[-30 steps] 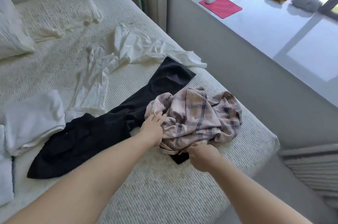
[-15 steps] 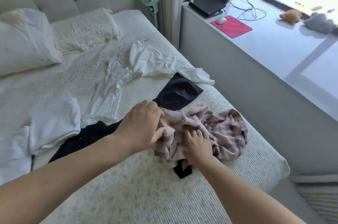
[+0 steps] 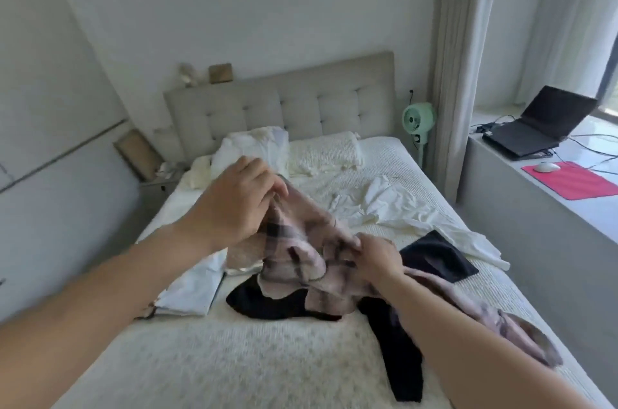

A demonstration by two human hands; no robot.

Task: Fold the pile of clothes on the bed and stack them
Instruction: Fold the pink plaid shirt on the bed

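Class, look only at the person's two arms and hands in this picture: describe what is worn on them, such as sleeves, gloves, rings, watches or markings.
Both forearms are bare up to the picture's edge, with no sleeve in view. The left hand and right hand wear no gloves. No watch, bracelet or ring shows, though motion blur could hide something small.

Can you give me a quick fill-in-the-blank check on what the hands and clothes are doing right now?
1. Both hands, the left hand and the right hand, grip the ____ shirt.
2. The shirt is held up above the ____ trousers lying on the bed.
3. A white shirt lies spread out near the bed's ____ edge.
4. The mouse sits on a ____ mat.

Missing words: plaid; black; right; red
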